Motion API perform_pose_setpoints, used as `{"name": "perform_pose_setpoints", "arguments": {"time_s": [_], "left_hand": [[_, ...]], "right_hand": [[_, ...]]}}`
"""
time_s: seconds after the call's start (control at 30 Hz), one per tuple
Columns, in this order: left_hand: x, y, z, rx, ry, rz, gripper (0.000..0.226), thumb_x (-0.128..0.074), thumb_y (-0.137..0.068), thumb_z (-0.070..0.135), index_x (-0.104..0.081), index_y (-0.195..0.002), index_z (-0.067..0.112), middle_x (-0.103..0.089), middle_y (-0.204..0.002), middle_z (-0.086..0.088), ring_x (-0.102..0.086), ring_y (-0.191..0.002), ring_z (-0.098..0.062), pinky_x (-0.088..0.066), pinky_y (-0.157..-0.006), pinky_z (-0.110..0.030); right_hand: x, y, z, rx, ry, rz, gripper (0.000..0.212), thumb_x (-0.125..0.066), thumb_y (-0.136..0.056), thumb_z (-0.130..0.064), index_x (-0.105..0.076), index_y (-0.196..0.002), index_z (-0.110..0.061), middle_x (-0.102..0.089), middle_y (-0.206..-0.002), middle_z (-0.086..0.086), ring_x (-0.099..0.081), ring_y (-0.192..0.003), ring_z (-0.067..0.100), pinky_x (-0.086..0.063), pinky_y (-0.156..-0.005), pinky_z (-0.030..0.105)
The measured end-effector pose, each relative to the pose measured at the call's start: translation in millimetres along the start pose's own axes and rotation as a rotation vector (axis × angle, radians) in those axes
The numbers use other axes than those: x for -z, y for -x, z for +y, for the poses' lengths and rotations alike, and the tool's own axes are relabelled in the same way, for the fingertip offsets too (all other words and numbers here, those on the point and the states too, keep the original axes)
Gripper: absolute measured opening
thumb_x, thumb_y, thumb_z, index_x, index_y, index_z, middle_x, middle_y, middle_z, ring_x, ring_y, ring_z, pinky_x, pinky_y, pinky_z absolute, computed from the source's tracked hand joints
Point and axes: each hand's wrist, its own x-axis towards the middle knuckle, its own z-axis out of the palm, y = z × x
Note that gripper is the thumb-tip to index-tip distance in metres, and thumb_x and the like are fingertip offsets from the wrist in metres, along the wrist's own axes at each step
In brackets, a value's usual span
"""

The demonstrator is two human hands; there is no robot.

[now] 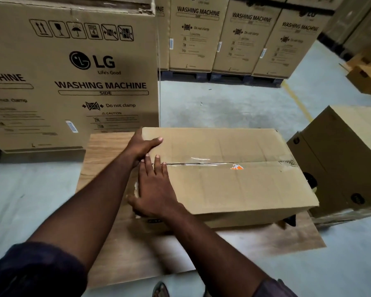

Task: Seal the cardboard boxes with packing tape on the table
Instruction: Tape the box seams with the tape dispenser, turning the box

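A long brown cardboard box [234, 185] lies on a low wooden table [107, 146], its top flaps closed. Clear packing tape [204, 160] runs shiny along the centre seam. My left hand [142, 146] lies flat on the far flap at the box's left end, thumb out over the top and fingers over the edge. My right hand [154, 189] presses flat on the near flap, straight fingers reaching the seam and the thumb hanging over the left end. No tape roll shows.
A tall LG washing machine carton [73, 71] stands just behind the table at left. More such cartons [234, 39] line the back on pallets. Another brown box [341, 163] sits close on the right. Grey floor [234, 103] lies open beyond.
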Motion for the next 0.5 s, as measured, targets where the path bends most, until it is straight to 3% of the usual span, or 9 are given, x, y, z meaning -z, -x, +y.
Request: {"name": "perform_pose_setpoints", "arguments": {"time_s": [0.17,0.3,0.43,0.5], "left_hand": [[5,14,-8,-0.002,0.065,0.124,0.045,-0.081,-0.083,0.014,-0.059,-0.122,0.017,-0.071,-0.113,-0.006,-0.069,-0.096,-0.016,-0.058,-0.087,-0.033],[48,28,-41,0.012,0.108,0.268,0.061,-0.089,-0.072,0.029,-0.061,-0.124,0.016,-0.072,-0.114,-0.005,-0.071,-0.100,-0.020,-0.058,-0.089,-0.039],[75,58,-64,0.036,0.168,0.497,0.049,-0.085,-0.077,0.025,-0.065,-0.120,0.015,-0.072,-0.113,-0.004,-0.070,-0.094,-0.015,-0.058,-0.086,-0.035],[79,74,-73,0.061,0.200,0.639,0.060,-0.087,-0.072,0.037,-0.062,-0.123,0.017,-0.070,-0.117,-0.002,-0.070,-0.100,-0.016,-0.057,-0.093,-0.042]], "right_hand": [[-7,4,-14,0.018,0.002,-0.029,0.097,-0.053,-0.088,-0.047,-0.005,-0.160,-0.002,0.003,-0.168,0.020,0.012,-0.154,0.040,0.002,-0.124,0.054],[-16,13,-39,0.095,-0.021,-0.059,0.097,-0.058,-0.087,-0.042,-0.006,-0.160,-0.005,0.002,-0.169,0.017,0.011,-0.154,0.037,0.002,-0.125,0.052],[-21,15,-55,0.101,0.011,-0.104,0.106,-0.066,-0.084,-0.038,-0.001,-0.161,-0.006,0.008,-0.169,0.014,0.012,-0.155,0.030,0.005,-0.125,0.051],[-18,16,-47,0.133,0.049,-0.137,0.107,-0.067,-0.083,-0.037,0.001,-0.161,-0.008,0.010,-0.169,0.012,0.013,-0.155,0.028,0.008,-0.124,0.051]]}}
